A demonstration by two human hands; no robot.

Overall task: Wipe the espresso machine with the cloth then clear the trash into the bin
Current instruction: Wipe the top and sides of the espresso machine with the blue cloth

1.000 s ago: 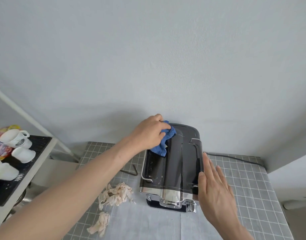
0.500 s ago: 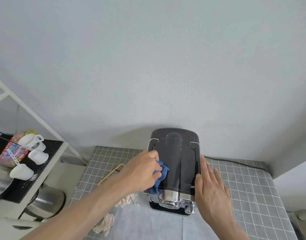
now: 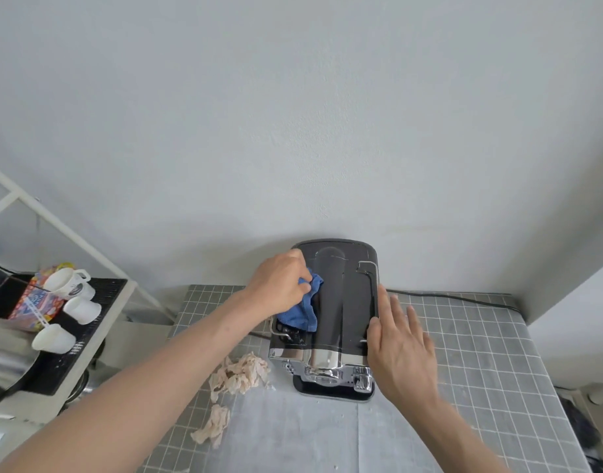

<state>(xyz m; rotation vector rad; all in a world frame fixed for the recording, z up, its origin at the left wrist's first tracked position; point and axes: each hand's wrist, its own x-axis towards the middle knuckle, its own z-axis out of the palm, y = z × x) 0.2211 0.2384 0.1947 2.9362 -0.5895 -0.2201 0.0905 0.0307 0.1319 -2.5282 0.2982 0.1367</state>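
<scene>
Left hand (image 3: 278,285) moved its cloth (image 3: 305,307) back up the espresso machine (image 3: 341,312) — cups (image 3: 69,302) unfilled.

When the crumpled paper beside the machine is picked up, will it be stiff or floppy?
The crumpled paper is probably floppy and light: it looks thin, torn and wrinkled. It may come apart, as a second piece lies separately.

Espresso machine (image 3: 341,315) on table (image 3: 463,353) (against wall), crumpled paper (image 3: 240,372) left, cups (image 3: 71,302) far left.
</scene>
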